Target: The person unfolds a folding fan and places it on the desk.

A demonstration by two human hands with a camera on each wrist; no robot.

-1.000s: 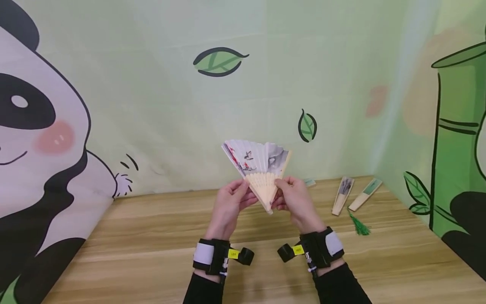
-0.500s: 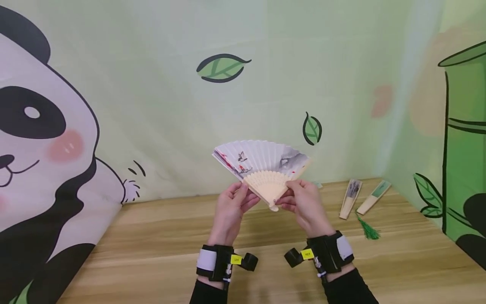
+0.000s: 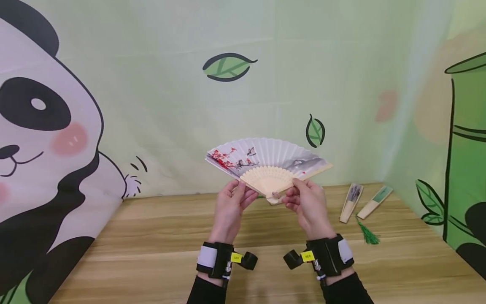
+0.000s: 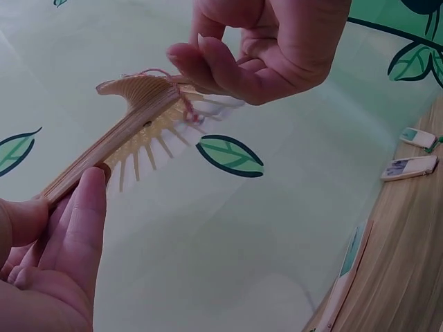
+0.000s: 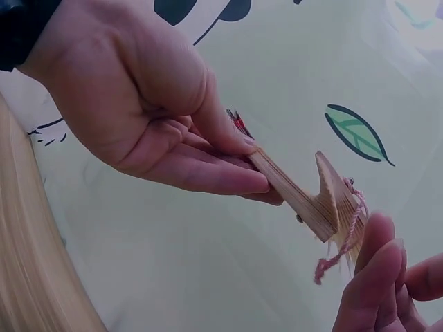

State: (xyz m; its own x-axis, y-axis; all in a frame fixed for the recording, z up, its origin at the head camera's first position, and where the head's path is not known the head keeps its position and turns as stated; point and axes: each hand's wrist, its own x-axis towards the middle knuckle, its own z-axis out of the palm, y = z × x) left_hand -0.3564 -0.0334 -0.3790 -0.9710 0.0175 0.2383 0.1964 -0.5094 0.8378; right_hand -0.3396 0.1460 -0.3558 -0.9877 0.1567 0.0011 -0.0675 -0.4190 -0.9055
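1. I see both hands raised above the pale wooden tabletop (image 3: 152,253), holding a spread white paper folding fan with bamboo ribs and a painted scene of red blossoms and grey hills (image 3: 265,158).
2. My left hand (image 3: 231,202) pinches the fan's left outer bamboo guard between thumb and fingers; in the left wrist view the thumb and fingers (image 4: 83,214) lie along that guard.
3. My right hand (image 3: 307,202) pinches the right guard close to the pivot, fingers curled round it, so each grip is closed on the fan.
4. The fan stands open in a wide arc, well above the tabletop and in front of the green wall, pivot end pointing down towards me.
5. A short pink cord (image 5: 339,249) hangs from the pivot in the right wrist view.
6. On the tabletop to the right, well apart from the hands, lie two closed folding fans (image 3: 351,202) side by side, and a green tassel (image 3: 366,234) lies just beside them.
7. A panda mural (image 3: 41,135) covers the left wall.
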